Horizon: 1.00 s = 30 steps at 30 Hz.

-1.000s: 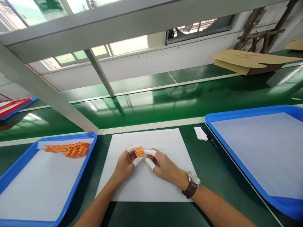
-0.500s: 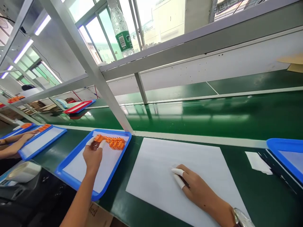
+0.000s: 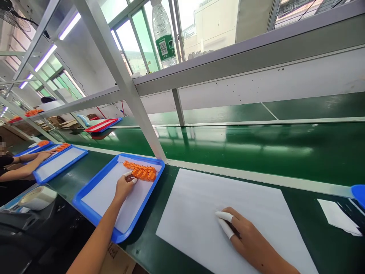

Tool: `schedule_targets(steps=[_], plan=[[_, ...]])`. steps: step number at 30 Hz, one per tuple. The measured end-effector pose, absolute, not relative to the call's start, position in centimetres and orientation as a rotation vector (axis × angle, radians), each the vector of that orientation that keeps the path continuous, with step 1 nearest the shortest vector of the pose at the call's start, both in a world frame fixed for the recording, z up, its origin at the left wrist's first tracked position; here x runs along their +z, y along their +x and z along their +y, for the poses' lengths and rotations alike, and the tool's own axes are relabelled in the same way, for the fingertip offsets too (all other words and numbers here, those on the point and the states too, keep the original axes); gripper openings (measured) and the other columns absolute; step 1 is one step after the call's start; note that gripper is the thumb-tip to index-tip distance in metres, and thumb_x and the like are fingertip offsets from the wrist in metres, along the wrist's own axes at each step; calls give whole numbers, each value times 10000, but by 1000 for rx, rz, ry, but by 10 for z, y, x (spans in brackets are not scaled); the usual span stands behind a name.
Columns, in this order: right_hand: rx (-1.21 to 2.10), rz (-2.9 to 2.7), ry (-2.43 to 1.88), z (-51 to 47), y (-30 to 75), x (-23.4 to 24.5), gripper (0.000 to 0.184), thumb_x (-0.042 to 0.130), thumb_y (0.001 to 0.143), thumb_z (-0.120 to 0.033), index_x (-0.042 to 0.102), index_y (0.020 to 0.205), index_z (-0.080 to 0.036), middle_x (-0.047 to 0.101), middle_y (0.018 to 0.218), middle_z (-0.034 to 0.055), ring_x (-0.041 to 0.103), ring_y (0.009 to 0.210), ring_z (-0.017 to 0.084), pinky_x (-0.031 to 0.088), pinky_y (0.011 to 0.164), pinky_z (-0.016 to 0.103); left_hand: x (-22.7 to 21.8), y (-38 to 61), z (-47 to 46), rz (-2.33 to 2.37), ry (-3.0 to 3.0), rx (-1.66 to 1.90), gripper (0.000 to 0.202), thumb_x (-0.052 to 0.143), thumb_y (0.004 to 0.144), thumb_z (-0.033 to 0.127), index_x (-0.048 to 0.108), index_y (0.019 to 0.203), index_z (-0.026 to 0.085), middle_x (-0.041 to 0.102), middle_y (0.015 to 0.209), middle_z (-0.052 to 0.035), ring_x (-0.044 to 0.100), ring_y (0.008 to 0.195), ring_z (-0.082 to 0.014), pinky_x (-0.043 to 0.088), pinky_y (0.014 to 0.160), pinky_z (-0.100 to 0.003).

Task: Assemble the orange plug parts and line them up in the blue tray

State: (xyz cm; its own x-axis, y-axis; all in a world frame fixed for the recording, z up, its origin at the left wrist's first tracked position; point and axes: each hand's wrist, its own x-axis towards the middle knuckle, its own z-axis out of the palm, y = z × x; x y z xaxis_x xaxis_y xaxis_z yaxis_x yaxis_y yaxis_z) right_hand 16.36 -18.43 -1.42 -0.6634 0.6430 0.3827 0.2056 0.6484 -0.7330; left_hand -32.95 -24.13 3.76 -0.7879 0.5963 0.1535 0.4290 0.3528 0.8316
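Note:
My left hand (image 3: 124, 187) reaches into a blue tray (image 3: 95, 219) lined with white paper. Its thumb and forefinger, in white finger cots, close around the near left end of a cluster of small orange plastic parts (image 3: 144, 173), set side by side in rows. The fingers partly cover the part between them. My right hand (image 3: 247, 235) hovers over or rests on a large white sheet (image 3: 194, 213). White cots cover two of its fingers, whose tips are drawn together; anything between them is hidden.
A metal post (image 3: 137, 99) rises behind the tray. Another person's arms (image 3: 31, 165) work at a blue tray (image 3: 61, 165) on the left. A tape roll (image 3: 38, 197) lies at lower left, white paper (image 3: 338, 217) at right. A plastic bottle (image 3: 164, 38) stands on the ledge.
My left hand has shifted from the far left end of the orange cluster to its nearer side. The right hand keeps its pose over the sheet. The view has turned slightly left.

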Motion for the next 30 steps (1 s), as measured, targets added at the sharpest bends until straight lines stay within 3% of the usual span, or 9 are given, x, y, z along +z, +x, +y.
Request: schedule_targets(steps=[5, 9, 14, 17, 19, 25, 28, 30], plan=[[907, -2235, -666, -184, 165, -14, 412, 435, 919, -103, 569, 1257, -296, 643, 1179, 78, 681, 911, 206, 600, 800, 335, 59, -306, -250, 2618, 965, 1581, 519, 659, 786, 221, 570, 1290, 137, 646, 1223, -141, 662, 1023, -255, 556, 888, -402], [927, -2271, -677, -185, 164, -14, 401, 435, 912, -107, 580, 1235, -296, 640, 1185, 73, 679, 908, 206, 597, 789, 332, 75, -247, -251, 2614, 1364, 1668, 418, 626, 853, 265, 594, 1263, 190, 634, 1129, -89, 644, 992, -218, 529, 956, -391], [905, -2378, -642, -180, 162, -13, 348, 431, 921, -146, 602, 1183, -299, 672, 1107, 73, 666, 721, 185, 587, 648, 309, 80, -154, -234, 2245, 2014, 1668, 287, 558, 922, 203, 613, 1202, 225, 642, 1062, -86, 649, 972, -221, 557, 891, -413], [834, -2497, -640, -169, 162, -13, 420, 447, 840, -89, 615, 1162, -299, 693, 1055, 59, 678, 715, 182, 590, 659, 298, 75, -118, -219, 1984, 2180, 1636, 276, 534, 931, 166, 616, 1186, 232, 650, 1066, -101, 649, 1001, -226, 568, 886, -414], [727, -2564, -662, -158, 162, -16, 465, 456, 782, -67, 626, 1148, -297, 691, 1131, 64, 699, 747, 186, 599, 667, 298, 66, -101, -212, 1822, 2244, 1595, 261, 527, 928, 150, 630, 1153, 233, 662, 1049, -105, 655, 984, -219, 582, 859, -395], [125, -2603, -734, -129, 156, -42, 458, 505, 633, -82, 707, 1022, -215, 650, 1308, 102, 659, 1138, 314, 593, 913, 432, 37, -77, -212, 1593, 2710, 1081, 223, 594, 864, 139, 671, 1072, 168, 668, 1176, -138, 637, 1067, -254, 557, 892, -424], [-12, -2610, -628, -123, 154, -58, 495, 517, 596, -91, 715, 1036, -205, 656, 1304, 107, 646, 1164, 315, 588, 938, 437, 37, -81, -223, 1583, 2847, 755, 216, 618, 851, 162, 686, 1055, 161, 642, 1261, -140, 606, 1139, -276, 534, 923, -443], [-88, -2582, -539, -121, 156, -67, 512, 523, 574, -100, 710, 1037, -211, 657, 1305, 114, 652, 1156, 323, 606, 900, 442, 41, -92, -232, 1649, 2826, 719, 217, 606, 870, 190, 685, 1071, 169, 636, 1277, -127, 585, 1166, -273, 524, 950, -442]])
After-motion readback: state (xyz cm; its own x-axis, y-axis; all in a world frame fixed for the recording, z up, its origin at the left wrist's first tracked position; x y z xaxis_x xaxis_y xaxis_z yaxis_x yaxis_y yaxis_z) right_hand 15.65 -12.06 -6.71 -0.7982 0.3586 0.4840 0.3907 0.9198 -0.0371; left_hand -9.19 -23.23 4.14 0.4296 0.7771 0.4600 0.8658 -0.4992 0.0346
